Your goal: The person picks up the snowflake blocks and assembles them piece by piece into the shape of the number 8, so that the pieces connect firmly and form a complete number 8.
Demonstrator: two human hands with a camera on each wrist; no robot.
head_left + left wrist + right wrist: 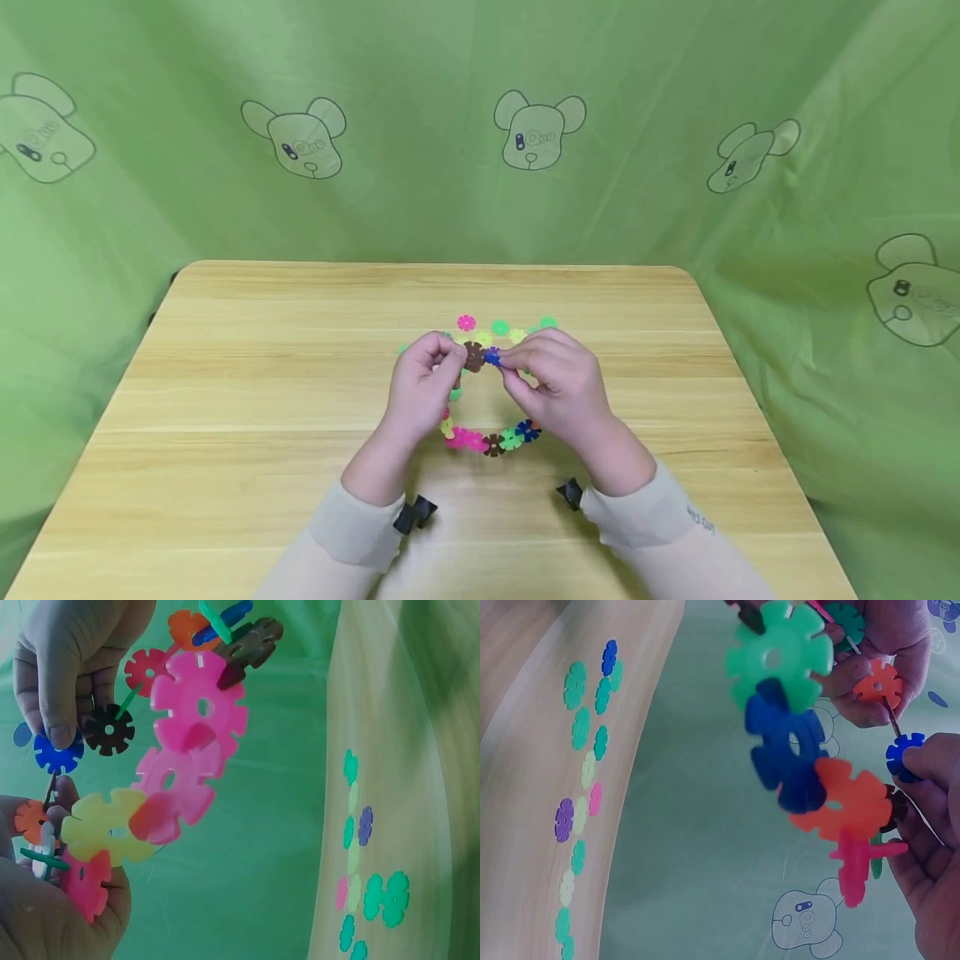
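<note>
Pinching a blue notched plastic disc (492, 357), the right hand (558, 383) faces the left hand (422, 383), which grips an orange notched plastic disc (887, 673); a brown notched disc (474, 357) links them. Their multicoloured plastic-disc chain (472, 439) hangs above the pale wood-grain bench (300, 400).

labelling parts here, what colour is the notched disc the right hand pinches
The notched disc is blue, clearest in the left wrist view.
</note>
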